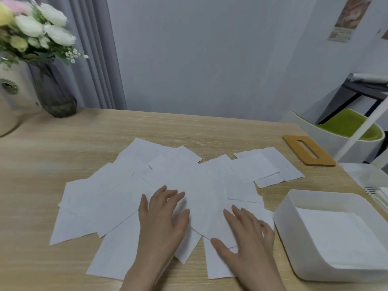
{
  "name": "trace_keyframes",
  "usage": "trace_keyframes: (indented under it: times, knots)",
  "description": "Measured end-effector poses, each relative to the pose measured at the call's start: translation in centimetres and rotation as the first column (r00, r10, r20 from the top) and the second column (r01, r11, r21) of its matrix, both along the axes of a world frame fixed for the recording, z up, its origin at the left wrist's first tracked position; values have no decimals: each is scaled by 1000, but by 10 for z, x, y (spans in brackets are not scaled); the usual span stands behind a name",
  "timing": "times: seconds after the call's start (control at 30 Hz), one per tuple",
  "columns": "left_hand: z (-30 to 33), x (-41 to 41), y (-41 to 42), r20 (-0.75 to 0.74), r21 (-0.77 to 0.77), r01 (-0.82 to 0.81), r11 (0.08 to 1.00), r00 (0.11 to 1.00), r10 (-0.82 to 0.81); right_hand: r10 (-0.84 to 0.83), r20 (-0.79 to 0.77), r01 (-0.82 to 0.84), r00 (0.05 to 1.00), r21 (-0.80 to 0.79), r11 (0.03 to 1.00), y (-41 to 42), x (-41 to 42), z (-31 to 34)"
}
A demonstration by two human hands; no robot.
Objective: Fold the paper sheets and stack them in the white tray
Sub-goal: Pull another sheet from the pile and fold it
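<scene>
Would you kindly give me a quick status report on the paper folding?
Left hand and right hand open, flat on paper sheets. Sheets scattered, unfolded. White tray holds paper already. Nothing in the way.

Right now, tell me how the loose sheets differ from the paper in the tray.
The loose sheets lie fanned and overlapping across the table; the paper lies squared flat inside the tray. Both hands, left and right, rest on the sheets; nothing touches the tray's paper. Both are plain white.
</scene>
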State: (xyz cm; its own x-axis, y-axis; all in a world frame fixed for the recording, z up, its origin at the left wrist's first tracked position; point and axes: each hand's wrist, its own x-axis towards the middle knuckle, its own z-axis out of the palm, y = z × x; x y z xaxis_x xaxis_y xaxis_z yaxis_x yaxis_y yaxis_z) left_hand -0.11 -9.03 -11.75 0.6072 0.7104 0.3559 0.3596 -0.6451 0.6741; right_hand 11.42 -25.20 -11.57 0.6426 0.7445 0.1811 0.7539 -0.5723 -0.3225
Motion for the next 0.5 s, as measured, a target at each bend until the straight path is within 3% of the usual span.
trace_keyframes:
  times: [0.2, 0.4, 0.5]
  knots:
    - [-11, 0, -1, -22, 4, -2, 1000, 1000, 2, -73, 129, 64, 989, 71, 995, 0, 0, -2]
    - [-10, -1, -1, -19, -3, 4, 1000, 1000, -4, -104, 143, 90, 984, 95, 991, 3, -3, 0]
    - [-10, -3, -1, -16, -1, 5, 1000, 1000, -5, -106, 83, 88, 991, 203, 975, 3, -3, 2]
